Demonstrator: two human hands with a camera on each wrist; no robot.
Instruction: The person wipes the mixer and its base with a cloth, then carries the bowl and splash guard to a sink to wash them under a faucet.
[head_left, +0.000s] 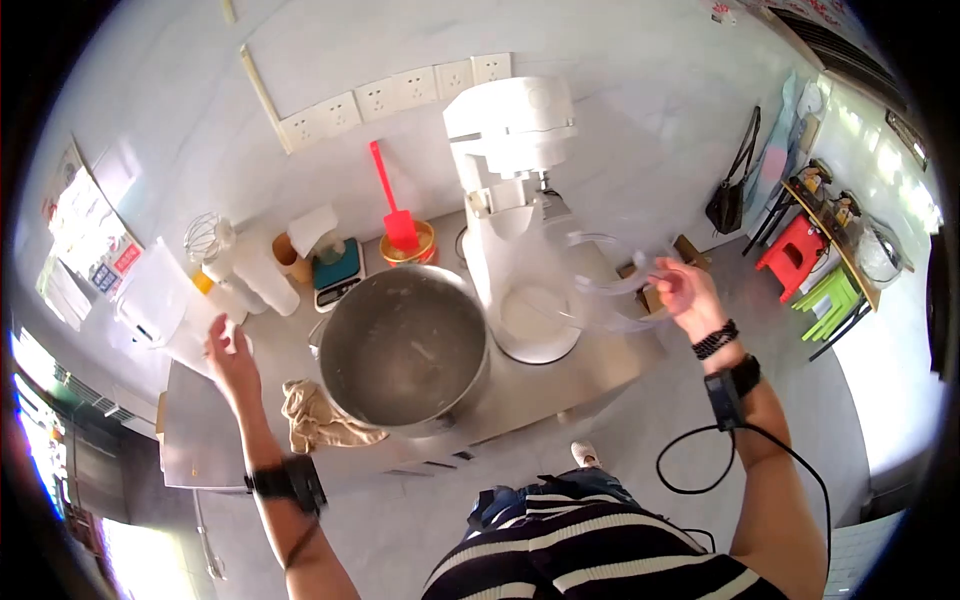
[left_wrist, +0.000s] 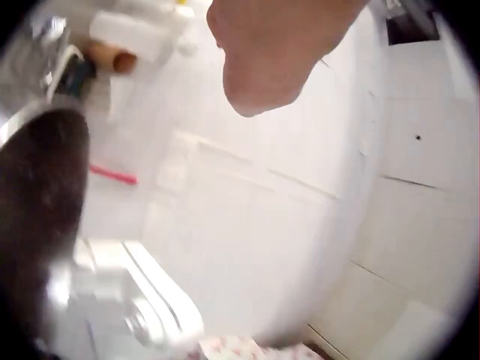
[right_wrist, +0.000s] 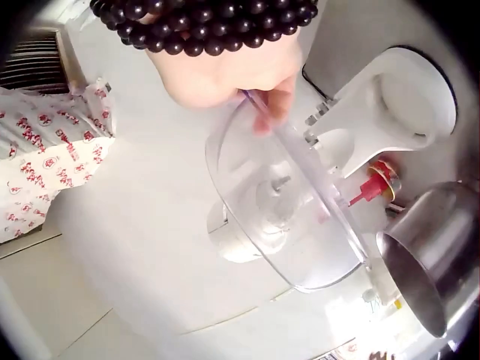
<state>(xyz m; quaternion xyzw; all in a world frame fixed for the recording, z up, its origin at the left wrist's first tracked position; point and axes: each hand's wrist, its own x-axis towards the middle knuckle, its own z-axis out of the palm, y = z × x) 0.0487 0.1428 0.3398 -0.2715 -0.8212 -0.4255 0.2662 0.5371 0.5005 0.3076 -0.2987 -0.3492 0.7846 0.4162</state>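
My right hand (head_left: 690, 295) grips the rim of a clear plastic mixer splash guard (right_wrist: 300, 225), holding it up to the right of the white stand mixer (head_left: 520, 130). The mixer's head is raised over a bare base, with no bowl on it. A large steel mixing bowl (head_left: 405, 350) stands on the counter to the mixer's left. My left hand (head_left: 234, 365) is in the air left of the bowl, fingers loosely bent and nothing held. Nearest to it are a beige cloth (head_left: 325, 415) and a translucent container (head_left: 160, 300).
Behind the bowl, a red spatula (head_left: 400, 225) stands in a tub beside a kitchen scale (head_left: 338, 270). White bottles (head_left: 260, 275) and a wire whisk (head_left: 203, 238) line the counter's back left. A cable loops from the right wrist. Stools (head_left: 800, 255) sit under a side table at right.
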